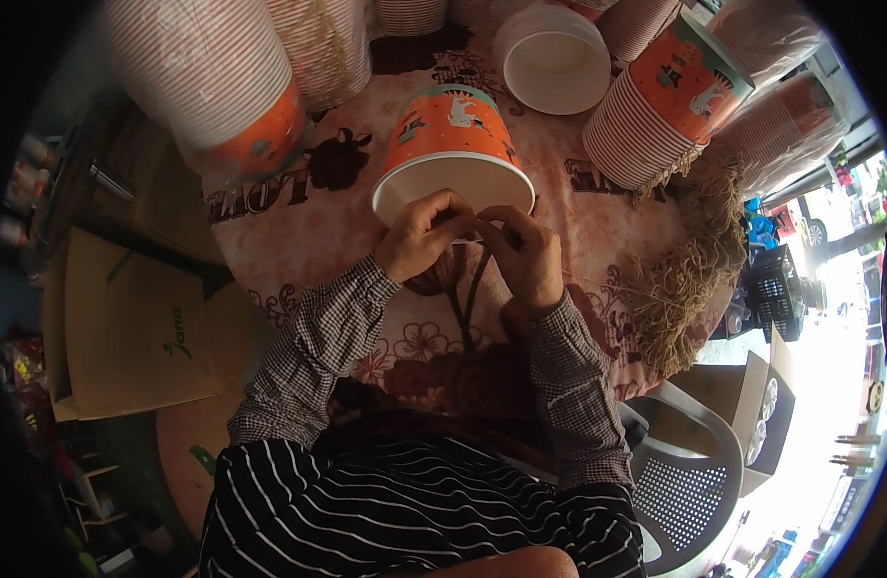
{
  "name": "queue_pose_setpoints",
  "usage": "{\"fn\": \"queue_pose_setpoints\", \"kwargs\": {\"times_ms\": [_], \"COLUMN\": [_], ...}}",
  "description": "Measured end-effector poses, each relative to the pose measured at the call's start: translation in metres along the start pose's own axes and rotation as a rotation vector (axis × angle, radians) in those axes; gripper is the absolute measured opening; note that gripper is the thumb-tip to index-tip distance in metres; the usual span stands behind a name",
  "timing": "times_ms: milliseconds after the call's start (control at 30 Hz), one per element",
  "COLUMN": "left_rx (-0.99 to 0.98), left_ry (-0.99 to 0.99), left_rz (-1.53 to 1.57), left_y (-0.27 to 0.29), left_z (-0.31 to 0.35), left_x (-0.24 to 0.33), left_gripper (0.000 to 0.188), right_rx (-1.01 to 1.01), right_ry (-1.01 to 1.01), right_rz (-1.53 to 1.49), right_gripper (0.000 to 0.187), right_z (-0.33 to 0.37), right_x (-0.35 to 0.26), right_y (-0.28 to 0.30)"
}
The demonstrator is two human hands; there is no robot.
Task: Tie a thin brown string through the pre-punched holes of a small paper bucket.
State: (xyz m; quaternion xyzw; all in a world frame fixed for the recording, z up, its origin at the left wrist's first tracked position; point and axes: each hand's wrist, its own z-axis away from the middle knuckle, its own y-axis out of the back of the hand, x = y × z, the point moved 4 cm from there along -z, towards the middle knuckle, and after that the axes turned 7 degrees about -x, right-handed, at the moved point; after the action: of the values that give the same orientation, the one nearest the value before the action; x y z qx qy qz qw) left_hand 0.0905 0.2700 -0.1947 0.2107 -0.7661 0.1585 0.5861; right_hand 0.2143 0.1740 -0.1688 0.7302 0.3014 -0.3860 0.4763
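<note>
An orange paper bucket (450, 135) with printed figures lies on the table, its white-rimmed opening facing me. Just in front of that opening, my left hand (426, 234) and my right hand (528, 255) meet at the fingertips. Both are closed in a pinch, thumbs against bent fingers. Whatever lies between the fingertips is too small or too hidden to name. The hands cover part of the bucket's lower rim.
Tall stacks of nested paper buckets (202, 77) stand at the back left, and another stack (646, 116) leans at the right. A white bucket (556, 69) lies behind. Loose brown twine (684, 279) hangs over the right edge. A cardboard box (135, 328) and a grey chair (689, 491) flank the table.
</note>
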Motion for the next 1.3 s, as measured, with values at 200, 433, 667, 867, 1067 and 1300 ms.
{"fn": "queue_pose_setpoints", "kwargs": {"times_ms": [200,433,667,867,1067,1300], "left_rx": [0.051,0.041,0.041,0.06,0.055,0.074], "left_ry": [0.023,0.037,0.0,-0.056,-0.041,-0.055], "left_rz": [0.035,-0.105,-0.216,-0.151,-0.054,-0.027], "left_y": [0.009,0.002,-0.001,0.001,-0.001,-0.002], "left_z": [0.003,0.002,0.003,0.002,0.002,0.002], "left_x": [0.004,-0.003,0.0,0.004,0.006,0.003], "left_gripper": [0.026,0.036,0.024,0.016,0.011,0.01], "right_rx": [0.041,0.051,0.027,0.041,0.017,0.035], "right_ry": [-0.032,0.061,0.092,0.063,0.036,0.081], "right_rz": [-0.058,-0.024,0.004,0.035,0.099,0.086], "right_gripper": [0.012,0.012,0.013,0.015,0.015,0.011], "right_z": [-0.001,-0.001,-0.001,-0.001,0.0,0.0], "right_x": [0.0,-0.004,-0.007,-0.006,-0.01,-0.01], "right_y": [0.005,0.002,-0.001,0.0,0.003,0.004]}}
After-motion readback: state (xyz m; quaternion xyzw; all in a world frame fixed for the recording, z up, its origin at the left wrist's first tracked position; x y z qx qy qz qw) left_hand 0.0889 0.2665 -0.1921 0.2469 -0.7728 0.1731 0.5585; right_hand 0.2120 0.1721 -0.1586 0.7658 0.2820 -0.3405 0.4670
